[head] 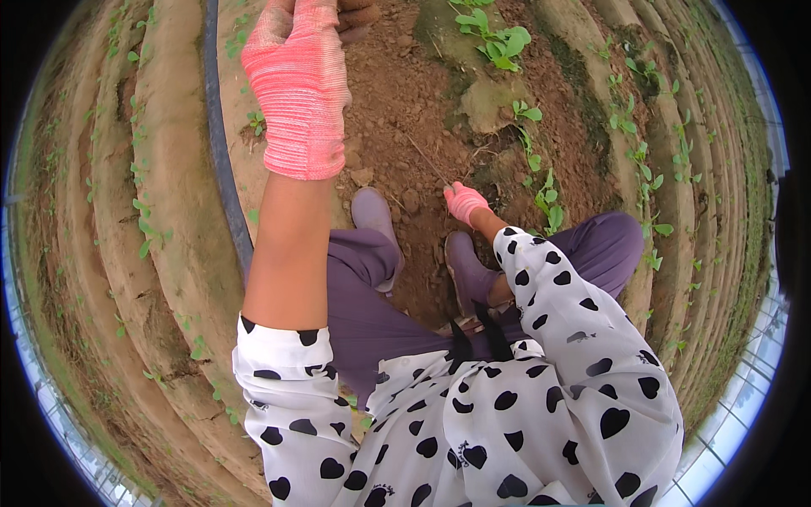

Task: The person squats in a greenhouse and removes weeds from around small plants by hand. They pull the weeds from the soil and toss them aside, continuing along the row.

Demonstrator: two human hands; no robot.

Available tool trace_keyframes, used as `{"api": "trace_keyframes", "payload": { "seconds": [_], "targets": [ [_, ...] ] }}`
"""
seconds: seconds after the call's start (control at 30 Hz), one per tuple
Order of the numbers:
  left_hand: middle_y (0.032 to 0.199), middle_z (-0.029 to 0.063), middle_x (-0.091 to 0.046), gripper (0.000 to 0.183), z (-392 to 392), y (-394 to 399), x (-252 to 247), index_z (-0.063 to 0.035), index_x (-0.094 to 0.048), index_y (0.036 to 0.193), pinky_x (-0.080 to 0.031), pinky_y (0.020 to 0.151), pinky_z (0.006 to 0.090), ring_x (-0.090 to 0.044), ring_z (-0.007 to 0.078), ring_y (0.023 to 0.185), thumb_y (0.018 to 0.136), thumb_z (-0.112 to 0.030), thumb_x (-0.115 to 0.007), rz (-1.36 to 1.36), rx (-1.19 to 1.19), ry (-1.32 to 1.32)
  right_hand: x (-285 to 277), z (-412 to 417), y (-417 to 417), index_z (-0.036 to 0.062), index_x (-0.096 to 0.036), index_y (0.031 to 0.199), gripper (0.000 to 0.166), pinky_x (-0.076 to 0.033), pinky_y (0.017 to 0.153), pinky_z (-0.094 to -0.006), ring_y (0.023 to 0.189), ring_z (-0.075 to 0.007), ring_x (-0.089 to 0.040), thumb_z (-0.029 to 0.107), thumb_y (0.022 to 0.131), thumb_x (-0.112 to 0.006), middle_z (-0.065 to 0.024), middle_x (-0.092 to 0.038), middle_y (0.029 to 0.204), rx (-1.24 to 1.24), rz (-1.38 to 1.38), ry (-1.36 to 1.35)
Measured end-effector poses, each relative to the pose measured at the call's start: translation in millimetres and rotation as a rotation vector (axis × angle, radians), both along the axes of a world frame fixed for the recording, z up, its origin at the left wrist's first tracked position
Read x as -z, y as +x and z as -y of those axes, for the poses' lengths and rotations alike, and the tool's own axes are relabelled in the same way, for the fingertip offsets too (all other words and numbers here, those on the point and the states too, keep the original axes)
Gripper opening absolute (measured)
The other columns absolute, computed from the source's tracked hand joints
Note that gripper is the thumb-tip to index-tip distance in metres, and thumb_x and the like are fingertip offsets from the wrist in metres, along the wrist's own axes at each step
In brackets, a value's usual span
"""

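My left hand (296, 89), in a pink and white knit glove, reaches up to the top edge of the view; its fingers are largely cut off there, so I cannot tell what they hold. My right hand (464, 201), in a matching glove, is closed around the end of a thin rod or stick (426, 157) that slants up and left over the loose brown soil (396, 108). Just right of this hand, leafy green seedlings (549, 201) grow in a row. A larger leafy seedling (500, 43) stands near the top of the view.
A dark hose (218, 127) runs lengthwise left of my left arm. Ridged soil beds with rows of small seedlings (144, 222) spread on both sides. My purple boots (374, 215) stand in the furrow, with soil clods about them.
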State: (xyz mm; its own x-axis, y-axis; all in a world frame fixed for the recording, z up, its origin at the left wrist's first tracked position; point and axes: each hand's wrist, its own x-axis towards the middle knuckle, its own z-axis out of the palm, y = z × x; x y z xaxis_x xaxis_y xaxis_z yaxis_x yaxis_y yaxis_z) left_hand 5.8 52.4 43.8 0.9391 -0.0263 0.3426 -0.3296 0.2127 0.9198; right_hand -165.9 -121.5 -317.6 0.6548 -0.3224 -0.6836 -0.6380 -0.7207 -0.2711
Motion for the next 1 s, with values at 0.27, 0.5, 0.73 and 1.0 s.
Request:
{"api": "trace_keyframes", "payload": {
  "seconds": [0.27,0.5,0.73,1.0],
  "targets": [
    [0.083,0.0071,-0.068,0.028,21.0,14.6,8.7,-0.0012,-0.063,0.104,-0.054,0.065,0.0281,-0.065,0.0155,0.070,0.098,-0.027,-0.056,-0.121,0.142,-0.224,-54.9,38.0,-91.4,0.0059,-0.057,0.113,0.045,-0.048,0.090,-0.0476,0.107,-0.0411,-0.060,0.045,0.096,-0.041,-0.0222,-0.066,0.111,-0.110,-0.133,-0.093],
    [0.082,0.0066,-0.067,0.028,23.9,15.5,12.9,-0.0010,-0.062,0.103,-0.053,0.064,0.0278,-0.065,0.0154,0.069,0.098,-0.027,-0.056,-0.134,0.161,-0.276,-111.8,72.3,-118.6,0.0042,-0.064,0.108,0.045,-0.048,0.092,-0.0459,0.109,-0.0390,-0.060,0.043,0.095,-0.044,-0.0205,-0.066,0.113,-0.363,-0.326,-0.139],
    [0.084,0.0067,-0.067,0.028,12.2,21.7,15.4,-0.0006,-0.062,0.104,-0.054,0.064,0.0279,-0.065,0.0155,0.070,0.098,-0.027,-0.056,-0.126,0.174,-0.274,-159.0,56.6,-86.1,0.0018,-0.056,0.112,0.043,-0.048,0.086,-0.0460,0.101,-0.0428,-0.061,0.040,0.092,-0.052,-0.0242,-0.066,0.102,-0.169,0.079,-0.117],
    [0.093,0.0149,-0.069,0.036,-7.1,10.4,8.1,0.0062,-0.060,0.111,-0.057,0.074,0.0326,-0.069,0.0225,0.082,0.097,-0.027,-0.058,-0.099,0.109,-0.254,-18.5,35.4,-24.0,0.0013,-0.051,0.124,0.050,-0.047,0.090,-0.0439,0.106,-0.0424,-0.061,0.042,0.095,-0.049,-0.0214,-0.067,0.109,0.263,0.395,0.107]
  ]
}}
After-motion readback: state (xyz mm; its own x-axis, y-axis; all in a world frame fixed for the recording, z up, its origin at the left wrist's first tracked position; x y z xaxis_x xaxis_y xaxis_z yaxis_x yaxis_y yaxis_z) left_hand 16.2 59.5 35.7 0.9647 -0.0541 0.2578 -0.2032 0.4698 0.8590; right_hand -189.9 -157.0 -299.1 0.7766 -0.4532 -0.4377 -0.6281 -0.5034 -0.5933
